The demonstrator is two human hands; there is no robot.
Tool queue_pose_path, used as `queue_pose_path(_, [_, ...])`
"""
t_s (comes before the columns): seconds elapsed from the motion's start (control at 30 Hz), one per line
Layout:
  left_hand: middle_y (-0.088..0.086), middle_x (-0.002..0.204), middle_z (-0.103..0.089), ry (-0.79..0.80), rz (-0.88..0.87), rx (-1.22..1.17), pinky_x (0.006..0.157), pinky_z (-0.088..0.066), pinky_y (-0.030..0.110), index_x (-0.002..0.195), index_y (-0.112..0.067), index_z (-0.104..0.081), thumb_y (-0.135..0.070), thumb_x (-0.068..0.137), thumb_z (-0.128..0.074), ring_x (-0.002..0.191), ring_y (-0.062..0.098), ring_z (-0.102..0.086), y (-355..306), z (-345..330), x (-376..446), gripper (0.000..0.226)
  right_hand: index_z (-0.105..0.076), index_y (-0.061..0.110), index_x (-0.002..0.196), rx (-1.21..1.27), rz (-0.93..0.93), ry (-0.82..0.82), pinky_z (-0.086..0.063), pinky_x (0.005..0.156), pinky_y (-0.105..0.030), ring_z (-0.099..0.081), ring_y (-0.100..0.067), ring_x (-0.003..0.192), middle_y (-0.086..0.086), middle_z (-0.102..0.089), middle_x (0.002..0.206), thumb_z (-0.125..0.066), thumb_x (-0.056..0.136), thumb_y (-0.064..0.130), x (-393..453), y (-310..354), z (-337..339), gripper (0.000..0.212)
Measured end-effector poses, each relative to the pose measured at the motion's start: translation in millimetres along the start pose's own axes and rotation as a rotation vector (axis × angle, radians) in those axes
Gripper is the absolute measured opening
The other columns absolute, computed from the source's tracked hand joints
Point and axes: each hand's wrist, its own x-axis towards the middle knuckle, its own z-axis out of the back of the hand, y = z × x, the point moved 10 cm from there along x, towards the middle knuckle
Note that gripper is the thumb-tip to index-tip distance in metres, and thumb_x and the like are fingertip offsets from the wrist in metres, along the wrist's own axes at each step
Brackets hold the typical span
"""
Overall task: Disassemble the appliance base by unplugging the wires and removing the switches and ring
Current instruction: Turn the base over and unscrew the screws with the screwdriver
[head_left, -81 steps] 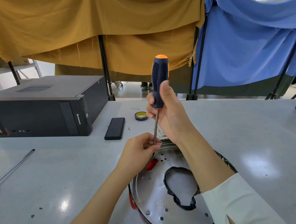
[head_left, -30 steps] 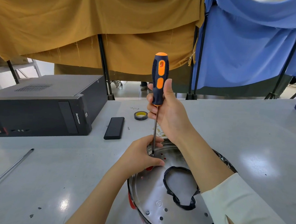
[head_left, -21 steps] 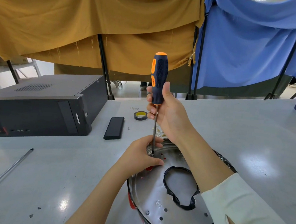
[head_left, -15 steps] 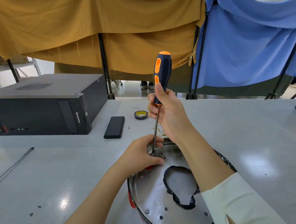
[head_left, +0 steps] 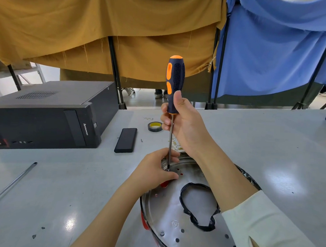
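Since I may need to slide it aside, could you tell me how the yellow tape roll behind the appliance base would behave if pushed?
The tape roll lies flat on the table, so it would probably slide rather than roll. It looks small and hollow, so likely light. Tipped onto its edge, it could roll away.

A single head-worn camera looks forward and down across a grey table [head_left: 271,141], close above the metal appliance base [head_left: 171,215] at the bottom edge (its wide angle bends the scene), and reaches far enough to take in hanging mustard and blue cloths [head_left: 267,53] behind.
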Motion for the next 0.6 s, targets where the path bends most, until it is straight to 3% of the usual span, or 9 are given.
queue_pose_path(0.13, [-0.021, 0.101, -0.065, 0.0, 0.003, 0.0, 0.074, -0.041, 0.0, 0.112, -0.034, -0.059, -0.019, 0.071, -0.078, 0.096, -0.009, -0.056, -0.3, 0.5, -0.3, 0.047, -0.051, 0.007, 0.109, 0.015, -0.03, 0.03, -0.03, 0.053, -0.024, -0.035, -0.01, 0.056, -0.001, -0.049, 0.076, -0.028, 0.1, 0.046, 0.3, -3.7, -2.9, 0.045])
queue_pose_path(0.23, [-0.02, 0.102, -0.065, 0.002, 0.004, -0.001, 0.074, -0.041, 0.001, 0.112, -0.033, -0.06, -0.018, 0.071, -0.078, 0.098, -0.007, -0.057, -0.7, 0.2, -0.1, 0.047, -0.049, 0.011, 0.111, 0.016, -0.039, 0.049, -0.024, 0.054, -0.025, -0.029, -0.009, 0.055, 0.002, -0.046, 0.072, -0.04, 0.088, 0.054, 0.2, -3.1, -4.9, 0.049])
queue_pose_path(0.43, [-0.019, 0.103, -0.065, 0.0, 0.0, 0.023, 0.08, -0.042, 0.005, 0.112, -0.033, -0.059, -0.017, 0.072, -0.077, 0.098, -0.007, -0.057, -1.3, 0.1, -0.5, 0.047, -0.037, 0.011, 0.105, -0.044, -0.007, 0.005, -0.029, 0.052, -0.023, -0.032, -0.011, 0.055, -0.002, -0.047, 0.076, -0.053, 0.093, 0.031, 1.2, -2.9, 0.4, 0.028])
queue_pose_path(0.5, [-0.019, 0.102, -0.065, -0.012, -0.014, 0.051, 0.076, -0.042, 0.003, 0.113, -0.031, -0.059, -0.014, 0.075, -0.073, 0.095, -0.007, -0.057, -3.4, 0.9, -1.3, 0.045, -0.041, 0.01, 0.104, -0.041, 0.007, 0.024, -0.029, 0.053, -0.024, -0.034, -0.012, 0.056, -0.003, -0.048, 0.078, -0.044, 0.098, 0.034, 1.1, -2.7, -1.0, 0.025])
queue_pose_path(0.6, [-0.019, 0.1, -0.064, -0.024, -0.035, 0.092, 0.067, -0.045, 0.005, 0.115, -0.03, -0.057, -0.007, 0.077, -0.063, 0.089, -0.005, -0.056, -8.1, 2.2, -2.2, 0.045, -0.054, 0.007, 0.106, -0.039, -0.012, 0.051, -0.027, 0.052, -0.024, -0.031, -0.01, 0.056, -0.002, -0.046, 0.078, -0.025, 0.101, 0.043, 0.9, -4.0, -3.1, 0.046])
